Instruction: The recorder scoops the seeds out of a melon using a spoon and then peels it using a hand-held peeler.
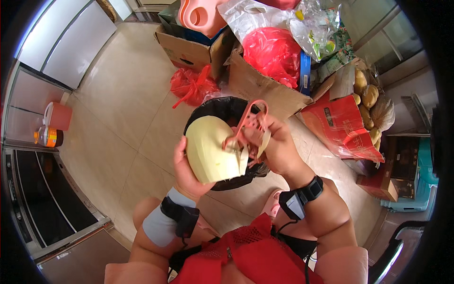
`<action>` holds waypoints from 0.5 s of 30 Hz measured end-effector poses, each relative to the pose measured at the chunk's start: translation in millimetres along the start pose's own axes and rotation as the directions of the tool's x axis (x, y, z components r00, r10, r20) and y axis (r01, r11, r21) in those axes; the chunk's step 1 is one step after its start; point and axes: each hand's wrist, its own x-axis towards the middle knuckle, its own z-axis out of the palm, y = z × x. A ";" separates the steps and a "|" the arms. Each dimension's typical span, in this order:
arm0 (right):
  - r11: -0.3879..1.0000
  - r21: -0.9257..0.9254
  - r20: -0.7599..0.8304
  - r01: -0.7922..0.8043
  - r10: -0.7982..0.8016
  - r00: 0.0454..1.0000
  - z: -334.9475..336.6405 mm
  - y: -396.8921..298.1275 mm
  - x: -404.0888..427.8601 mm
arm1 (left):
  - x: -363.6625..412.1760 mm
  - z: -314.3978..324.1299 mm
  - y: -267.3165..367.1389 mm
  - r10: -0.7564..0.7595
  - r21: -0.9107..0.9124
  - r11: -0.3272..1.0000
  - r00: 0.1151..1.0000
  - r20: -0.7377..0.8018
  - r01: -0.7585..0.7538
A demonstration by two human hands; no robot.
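A large pale, skinless piece of melon or gourd [209, 149] rests in my left hand [188, 174], whose fingers cup its lower left side. My right hand [276, 142] is closed around a pink peeler [247, 119], its head against the right side of the flesh. Thin strips of peel hang near the blade and beside my right fingers; the motion blurs this spot. Below both hands stands a trash bin lined with a black plastic bag [212, 104]. The piece hides much of its opening.
Cardboard boxes [248, 76] and a tied red plastic bag [195, 85] stand beyond the bin. To the right is a red carton [342, 124] of potatoes [369, 97]. Bottles [49, 136] line the left cabinets above a dark-fronted appliance [46, 195]. My slipper [272, 203] is near the bin.
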 end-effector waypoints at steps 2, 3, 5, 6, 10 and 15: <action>0.995 -0.086 0.153 0.056 -0.042 0.987 5.2 0.9 -4.3 | -0.3 1.5 3.4 0.033 -0.054 0.998 0.998 0.046 -0.030; 0.987 -0.101 0.209 0.124 -0.101 0.973 5.3 4.2 -4.9 | 0.7 1.5 3.4 0.032 -0.055 0.998 0.998 0.048 -0.029; 0.996 -0.052 0.210 0.076 -0.064 0.976 9.5 3.7 -6.4 | 2.5 0.3 3.3 0.040 -0.056 0.998 0.999 0.032 -0.039; 0.996 -0.051 0.211 0.077 -0.064 0.975 11.2 2.0 -7.0 | 3.0 -2.8 3.5 0.042 -0.055 0.998 0.999 0.032 -0.040; 0.998 -0.053 0.279 0.043 -0.027 0.960 11.3 0.2 -7.9 | 4.5 -10.1 2.3 0.055 -0.091 0.994 0.998 -0.037 -0.058; 0.991 -0.130 0.275 0.037 0.000 0.961 10.1 0.5 -6.5 | 2.3 -5.7 -1.8 0.036 -0.049 0.998 0.999 -0.036 -0.037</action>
